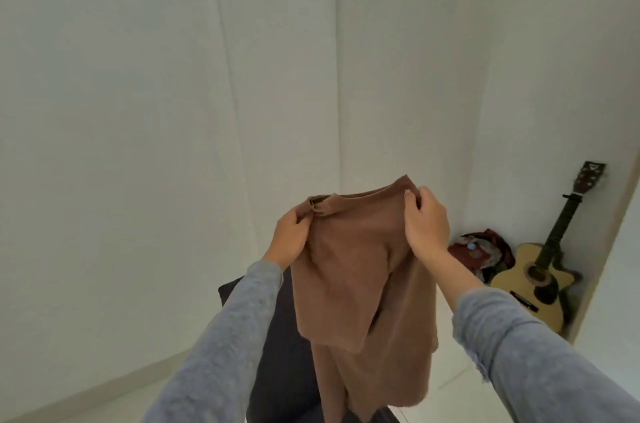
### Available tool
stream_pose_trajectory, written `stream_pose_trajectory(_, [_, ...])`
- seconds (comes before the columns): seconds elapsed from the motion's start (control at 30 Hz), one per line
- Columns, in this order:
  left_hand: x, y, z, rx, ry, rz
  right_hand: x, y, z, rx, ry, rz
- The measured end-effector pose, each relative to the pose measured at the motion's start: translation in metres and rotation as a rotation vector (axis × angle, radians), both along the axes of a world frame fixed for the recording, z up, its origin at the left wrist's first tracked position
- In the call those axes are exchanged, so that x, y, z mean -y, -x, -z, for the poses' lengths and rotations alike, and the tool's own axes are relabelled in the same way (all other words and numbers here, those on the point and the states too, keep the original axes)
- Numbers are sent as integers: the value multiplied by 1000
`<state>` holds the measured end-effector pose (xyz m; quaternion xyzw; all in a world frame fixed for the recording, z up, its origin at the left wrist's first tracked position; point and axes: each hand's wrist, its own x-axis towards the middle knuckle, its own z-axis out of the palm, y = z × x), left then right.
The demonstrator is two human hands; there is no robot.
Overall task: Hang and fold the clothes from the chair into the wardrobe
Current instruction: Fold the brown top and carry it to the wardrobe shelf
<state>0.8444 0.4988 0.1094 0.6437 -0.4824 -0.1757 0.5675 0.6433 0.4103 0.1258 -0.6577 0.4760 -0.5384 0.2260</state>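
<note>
two hands up in front of me, both holding the brown shirt (pixel 360 277) by its top edge. my left hand (pixel 290 238) has its fingers curled round the bunched-up corner on the left, my right hand (pixel 424 224) pinches the other corner with the thumb on the near side. the shirt hangs down between my grey sleeves (pixel 221 346), folded over on itself a bit, and covers most of the dark chair (pixel 277 353) right behind and below it. plain white wall panels (pixel 173 93) fill the view ahead. off to the right, in the corner, an acoustic guitar (pixel 543 270) leans upright against the wall, with a reddish pile of stuff (pixel 481 253) on the floor just beside it, can't tell what exactly.
</note>
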Motion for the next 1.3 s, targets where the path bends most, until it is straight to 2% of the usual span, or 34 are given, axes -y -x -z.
stream_pose_trajectory(0.13, [7, 15, -27, -65, 40, 5, 6, 12, -22, 3, 69, 78])
stream_pose_trajectory(0.27, [1, 28, -38, -48, 75, -32, 3, 17, -34, -5, 61, 136])
stream_pose_trajectory(0.4, [-11, 25, -37, -20, 105, -60, -3, 19, -40, -14, 37, 133])
stream_pose_trajectory(0.57, [-20, 21, -35, -100, 171, -97, -10, 18, -42, -4, 57, 124])
stream_pose_trajectory(0.7, [-22, 19, -35, -99, 149, -152, -17, 21, -47, 41, 69, 63])
stream_pose_trajectory(0.77, [-22, 21, -35, -50, 120, -130, -21, 19, -51, 104, 69, -22])
stream_pose_trajectory(0.87, [-22, 30, -36, 150, 32, -129, -22, 16, -56, 177, 63, -127])
stream_pose_trajectory(0.93, [-23, 42, -37, 230, -2, -37, -24, 15, -57, 192, 59, -216])
stream_pose_trajectory(1.07, [-26, 69, -38, 140, -246, 357, -29, 20, -56, 164, 49, -349])
stream_pose_trajectory(1.17, [-22, 80, -29, 205, -271, 357, -28, 29, -54, 153, 8, -410])
stream_pose_trajectory(1.3, [-14, 88, -23, 106, -338, 416, -24, 40, -50, 124, -38, -481])
